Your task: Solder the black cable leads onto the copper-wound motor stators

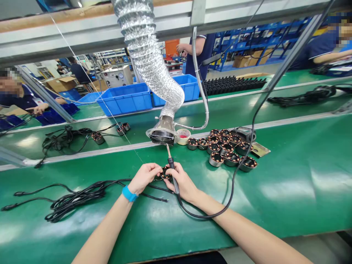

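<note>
Between my two hands is a motor stator (165, 173), a dark ring with copper windings, partly hidden by fingers. My left hand (145, 176), with a blue band at the wrist, pinches the stator's left side; a thin wire seems to be at the fingertips. My right hand (183, 183) holds a soldering iron (172, 165) against the palm, tip pointing up and away, while its fingers touch the stator's right side. Black cable ends (159, 198) lie just below the hands. A long bundle of black cable (79, 200) rests on the green bench at the left.
A fume extractor hood (162, 132) on a foil duct (154, 62) hangs ahead of my hands. Several stators (227, 148) and a small white cup (183, 136) stand right of it. The iron's cord (233, 179) loops over my right forearm. Blue bins (125, 99) and co-workers are beyond.
</note>
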`<state>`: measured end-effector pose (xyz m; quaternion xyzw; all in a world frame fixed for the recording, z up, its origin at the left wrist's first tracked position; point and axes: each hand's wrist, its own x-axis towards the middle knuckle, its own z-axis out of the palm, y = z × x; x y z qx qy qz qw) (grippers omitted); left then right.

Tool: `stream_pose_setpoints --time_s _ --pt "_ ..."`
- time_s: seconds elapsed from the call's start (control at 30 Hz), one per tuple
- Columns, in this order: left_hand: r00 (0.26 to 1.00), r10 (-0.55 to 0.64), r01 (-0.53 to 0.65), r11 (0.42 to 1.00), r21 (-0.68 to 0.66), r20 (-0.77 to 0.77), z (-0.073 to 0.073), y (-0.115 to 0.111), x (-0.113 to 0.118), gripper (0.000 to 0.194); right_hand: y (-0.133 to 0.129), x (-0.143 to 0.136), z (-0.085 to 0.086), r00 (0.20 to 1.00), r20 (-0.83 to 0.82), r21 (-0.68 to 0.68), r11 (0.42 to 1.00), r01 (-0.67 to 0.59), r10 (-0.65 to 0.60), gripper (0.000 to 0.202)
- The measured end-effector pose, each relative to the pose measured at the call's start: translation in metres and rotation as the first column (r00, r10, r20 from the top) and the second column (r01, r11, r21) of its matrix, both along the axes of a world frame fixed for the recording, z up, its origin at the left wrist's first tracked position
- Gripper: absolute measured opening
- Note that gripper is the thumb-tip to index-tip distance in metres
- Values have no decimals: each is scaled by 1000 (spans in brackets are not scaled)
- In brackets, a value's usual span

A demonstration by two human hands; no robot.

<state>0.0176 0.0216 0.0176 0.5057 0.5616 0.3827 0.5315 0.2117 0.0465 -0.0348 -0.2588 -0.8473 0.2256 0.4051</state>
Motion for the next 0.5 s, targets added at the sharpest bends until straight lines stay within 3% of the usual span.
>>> stream_pose_setpoints --time_s 0.07,0.17,0.27,0.33,0.4,0.43,0.5 --pt "997 48 -45 998 52 -63 -3 3 3 39 0 1 0 1000 1 -5 1000 -5 5 24" --pt "953 177 -115 963 244 -247 -8 8 -6 36 1 1 2 1000 2 -15 1000 -12 12 25" --pt "894 177 -18 932 362 -411 -7 10 -18 31 2 1 4 1000 9 -27 1000 -4 4 24" --pt "890 91 63 946 319 -447 -5 8 -22 32 1 2 2 1000 18 -34 999 -6 6 22" --pt "923 -11 101 971 215 -385 -4 4 -21 34 -1 2 0 999 27 -33 999 -16 17 22" --pt "947 -48 99 984 147 -318 -6 3 -20 35 -1 3 -2 999 34 -28 999 -19 20 23" --pt "989 -12 13 1000 7 -148 -13 3 -14 38 0 4 -6 998 62 -11 1000 -17 17 26"
